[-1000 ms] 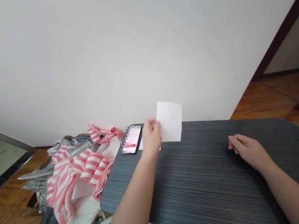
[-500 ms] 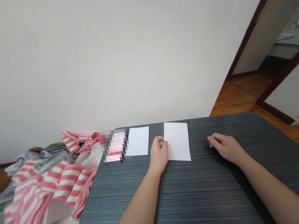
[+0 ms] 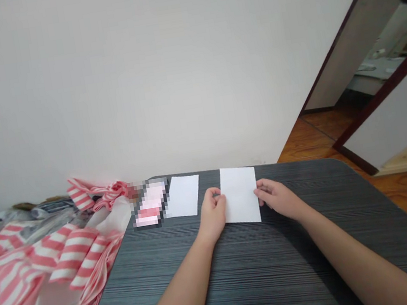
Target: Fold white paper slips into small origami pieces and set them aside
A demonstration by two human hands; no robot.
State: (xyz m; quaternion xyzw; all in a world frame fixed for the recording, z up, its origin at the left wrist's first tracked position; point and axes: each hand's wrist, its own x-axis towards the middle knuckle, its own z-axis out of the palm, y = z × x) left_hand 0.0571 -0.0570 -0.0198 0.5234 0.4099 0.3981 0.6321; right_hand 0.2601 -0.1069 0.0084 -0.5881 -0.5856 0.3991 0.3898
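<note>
Left hand [image 3: 213, 215] and right hand [image 3: 278, 198] touching opposite long edges of paper sheet [image 3: 239, 195] on dark table [image 3: 247, 279]. Second sheet [image 3: 183, 196] just left of left hand, pixelated phone [image 3: 149, 205] beyond, striped cloth [image 3: 69, 256] further left.

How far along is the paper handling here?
Done: one white sheet lies flat beside the phone. In hand: a second sheet on the dark table, the left hand and right hand at its side edges. Remaining: the pink-striped cloth at the table's edge, which neither hand touches.

No readable text: white paper [image 3: 239, 195] blank, phone screen [image 3: 149, 204] pixelated.
</note>
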